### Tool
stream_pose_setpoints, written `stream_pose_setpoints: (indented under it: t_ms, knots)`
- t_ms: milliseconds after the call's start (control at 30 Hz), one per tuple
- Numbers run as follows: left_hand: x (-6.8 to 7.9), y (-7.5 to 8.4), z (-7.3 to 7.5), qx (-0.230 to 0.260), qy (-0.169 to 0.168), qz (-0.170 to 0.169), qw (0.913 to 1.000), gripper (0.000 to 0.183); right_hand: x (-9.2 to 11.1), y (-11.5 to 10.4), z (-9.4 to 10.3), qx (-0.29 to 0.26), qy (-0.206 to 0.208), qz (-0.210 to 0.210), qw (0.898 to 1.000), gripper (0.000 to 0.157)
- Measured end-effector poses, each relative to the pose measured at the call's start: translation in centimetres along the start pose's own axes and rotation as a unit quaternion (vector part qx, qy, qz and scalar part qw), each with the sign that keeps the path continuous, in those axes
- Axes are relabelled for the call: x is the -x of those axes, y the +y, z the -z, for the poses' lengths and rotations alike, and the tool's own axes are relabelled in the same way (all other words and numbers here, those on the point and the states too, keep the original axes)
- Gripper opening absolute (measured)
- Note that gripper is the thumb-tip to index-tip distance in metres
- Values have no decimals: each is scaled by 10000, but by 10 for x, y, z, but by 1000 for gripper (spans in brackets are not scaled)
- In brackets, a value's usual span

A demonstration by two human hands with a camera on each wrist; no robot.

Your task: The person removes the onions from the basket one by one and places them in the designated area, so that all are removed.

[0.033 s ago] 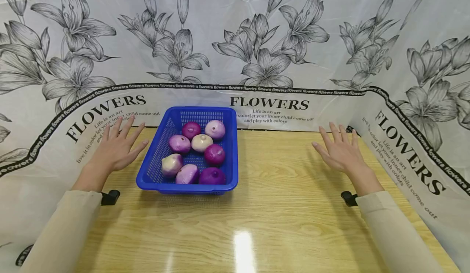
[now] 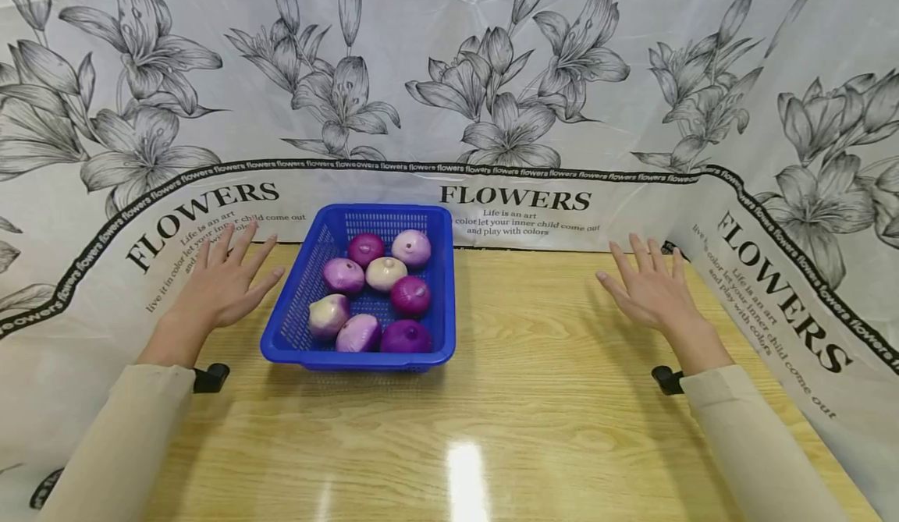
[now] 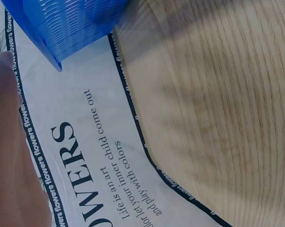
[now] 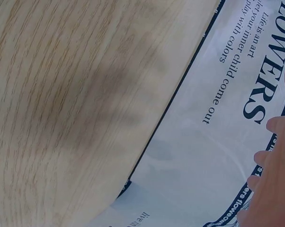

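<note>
In the head view a blue plastic basket (image 2: 444, 335) stands left of centre on the table, with several onions in it. Some are deep purple, like the onion (image 2: 406, 336) at its front right corner; a paler, cream-coloured onion (image 2: 385, 274) lies near the middle. My left hand (image 2: 223, 284) hovers beside the basket's left side, fingers spread and straight, holding nothing. Farther off at the right, my right hand (image 2: 652, 286) is also spread over the table with nothing in it. The left wrist view catches a corner of the basket (image 3: 76, 23) past the hand.
A wooden table (image 2: 534, 397) lies under both hands. White cloth (image 2: 449, 62) printed with flowers and lettering rises along its back and sides. Black wrist mounts (image 2: 211, 378) show at both sleeve cuffs.
</note>
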State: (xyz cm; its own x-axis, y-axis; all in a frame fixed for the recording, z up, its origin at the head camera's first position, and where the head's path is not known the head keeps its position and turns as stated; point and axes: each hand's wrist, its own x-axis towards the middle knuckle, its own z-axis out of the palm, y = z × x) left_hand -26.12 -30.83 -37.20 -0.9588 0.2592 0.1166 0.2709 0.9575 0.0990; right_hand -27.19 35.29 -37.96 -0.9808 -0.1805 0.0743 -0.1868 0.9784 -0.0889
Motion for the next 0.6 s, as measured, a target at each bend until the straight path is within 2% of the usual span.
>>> stream_pose_setpoints:
  t_ms: [600]
  knots:
    - [2,4,-1,103,71,-57,9999,73,5,-5,1,-56,107,159,9998,77]
